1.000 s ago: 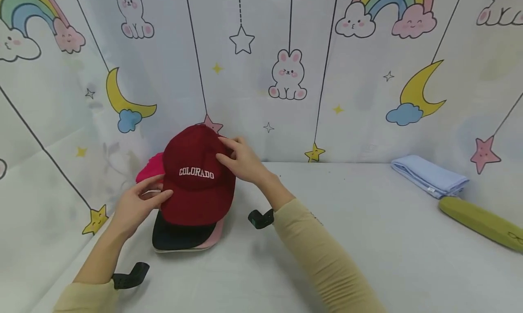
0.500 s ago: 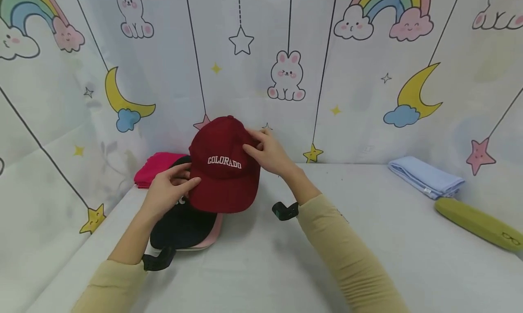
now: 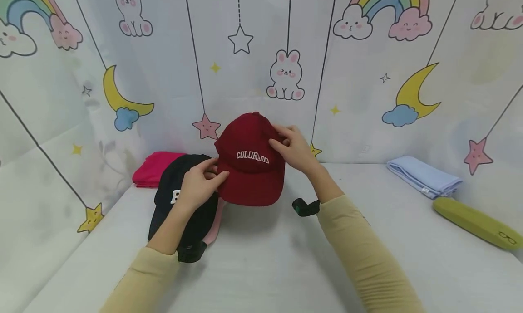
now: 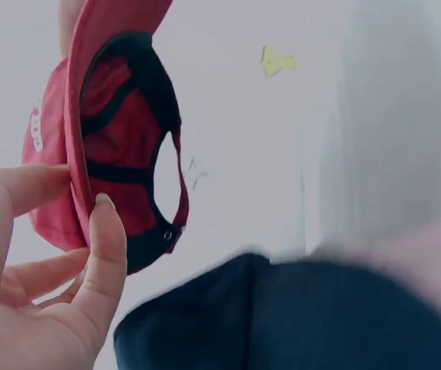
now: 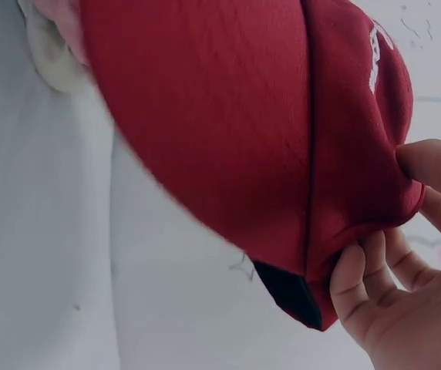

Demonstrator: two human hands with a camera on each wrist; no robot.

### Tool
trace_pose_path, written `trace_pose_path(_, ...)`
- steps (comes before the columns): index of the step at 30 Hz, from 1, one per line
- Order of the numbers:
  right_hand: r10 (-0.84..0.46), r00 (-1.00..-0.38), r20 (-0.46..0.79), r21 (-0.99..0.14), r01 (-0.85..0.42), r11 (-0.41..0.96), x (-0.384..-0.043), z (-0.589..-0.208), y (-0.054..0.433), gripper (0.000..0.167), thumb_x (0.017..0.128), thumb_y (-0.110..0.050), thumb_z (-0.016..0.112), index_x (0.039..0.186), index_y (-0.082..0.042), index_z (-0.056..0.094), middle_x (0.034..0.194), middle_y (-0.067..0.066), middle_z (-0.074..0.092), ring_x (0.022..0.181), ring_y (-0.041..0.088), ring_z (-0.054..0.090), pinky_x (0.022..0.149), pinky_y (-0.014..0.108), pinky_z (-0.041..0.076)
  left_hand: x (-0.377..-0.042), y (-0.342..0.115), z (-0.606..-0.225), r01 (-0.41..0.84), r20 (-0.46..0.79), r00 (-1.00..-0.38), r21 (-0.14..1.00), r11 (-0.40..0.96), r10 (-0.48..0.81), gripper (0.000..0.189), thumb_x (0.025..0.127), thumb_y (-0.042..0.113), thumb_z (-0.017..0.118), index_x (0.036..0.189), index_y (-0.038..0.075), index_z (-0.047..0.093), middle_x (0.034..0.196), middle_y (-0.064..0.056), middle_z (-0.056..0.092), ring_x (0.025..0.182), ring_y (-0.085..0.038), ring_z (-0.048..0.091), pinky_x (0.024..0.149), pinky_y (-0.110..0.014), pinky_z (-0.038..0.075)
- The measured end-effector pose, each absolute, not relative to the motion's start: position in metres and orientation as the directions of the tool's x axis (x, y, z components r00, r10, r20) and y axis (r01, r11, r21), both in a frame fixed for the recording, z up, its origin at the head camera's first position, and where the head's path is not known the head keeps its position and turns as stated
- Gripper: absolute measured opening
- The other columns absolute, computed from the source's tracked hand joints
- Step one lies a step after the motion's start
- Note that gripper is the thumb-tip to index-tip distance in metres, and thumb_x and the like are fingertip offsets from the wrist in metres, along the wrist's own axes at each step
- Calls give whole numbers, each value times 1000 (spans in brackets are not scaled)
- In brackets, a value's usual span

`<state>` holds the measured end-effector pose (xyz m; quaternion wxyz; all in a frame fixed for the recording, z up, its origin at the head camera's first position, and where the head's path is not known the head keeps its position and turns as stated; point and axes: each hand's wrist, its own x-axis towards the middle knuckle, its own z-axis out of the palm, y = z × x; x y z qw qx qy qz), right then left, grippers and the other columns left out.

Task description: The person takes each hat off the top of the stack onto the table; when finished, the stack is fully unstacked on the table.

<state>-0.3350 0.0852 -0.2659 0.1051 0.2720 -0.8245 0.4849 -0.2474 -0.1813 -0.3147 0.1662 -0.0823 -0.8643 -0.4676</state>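
Note:
A dark red baseball cap (image 3: 251, 181) with white COLORADO lettering hangs in the air between both hands, brim toward the person. My left hand (image 3: 199, 182) pinches the cap at the left end of its brim; the left wrist view shows thumb and fingers on either side of the brim edge and the cap's dark-banded inside. On the far side, my right hand (image 3: 297, 147) pinches the crown's right side, its fingertips partly tucked behind the fabric in the right wrist view. Below and left of the red cap, a black cap (image 3: 204, 229) with a white letter is partly covered by the left arm.
A pink brim (image 3: 215, 227) shows under the black cap. Folded bright pink cloth (image 3: 153, 168) lies behind it. At the right of the white table (image 3: 261, 276) are a folded light blue cloth (image 3: 425, 173) and a long olive-green case (image 3: 476, 222). A printed curtain (image 3: 347, 77) stands behind.
Both hands have lifted the red cap off the stacked caps and carried it to the right. The black cap beneath has come into view.

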Motion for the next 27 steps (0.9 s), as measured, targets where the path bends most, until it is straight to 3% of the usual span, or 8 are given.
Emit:
trace_pose_path(9, -302, -856, 420, -783, -510, 357, -340, -285, 113, 48, 102, -15, 59, 148, -5, 50, 126, 19, 43, 93, 23, 58, 78, 25, 49, -259, -144, -332, 274, 334, -942, 803, 529, -19, 55, 95, 21, 70, 144, 0, 53, 109, -15, 65, 91, -25, 66, 71, -35, 58)
trace_pose_path(23, -263, -908, 325, -807, -411, 423, -352, -333, 125, 46, 102, -16, 60, 146, -6, 54, 125, 21, 56, 107, 32, 60, 85, 39, 53, -269, -125, -363, 220, 243, -968, 722, 656, 58, 50, 94, 19, 67, 136, -5, 57, 105, -16, 67, 87, -26, 65, 70, -37, 57)
trace_pose_path(27, -271, -911, 312, -818, -402, 410, -354, -345, 125, 44, 102, -14, 60, 145, -5, 54, 125, 21, 62, 107, 34, 62, 84, 40, 54, -271, -123, -372, 212, 217, -973, 721, 659, 76, 46, 95, 20, 68, 133, -4, 59, 111, -16, 68, 95, -28, 67, 76, -40, 58)
